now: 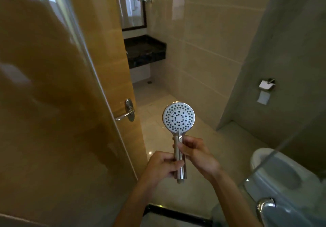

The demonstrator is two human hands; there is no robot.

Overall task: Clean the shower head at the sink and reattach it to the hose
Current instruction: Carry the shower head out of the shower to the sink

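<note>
A chrome shower head (178,117) with a round white spray face stands upright in front of me, its face turned toward me and no hose on it. My left hand (161,167) is wrapped around the lower part of its chrome handle. My right hand (196,153) pinches the handle just below the head with thumb and fingers. The dark stone sink counter (145,49) sits far ahead beyond the doorway, under a framed mirror (134,9). No hose is visible.
An open wooden door (98,78) with a chrome lever handle (127,112) stands on the left. A toilet (275,170) is at the lower right behind a glass panel edge. A toilet paper holder (266,85) hangs on the right wall. Glossy tiled floor lies ahead.
</note>
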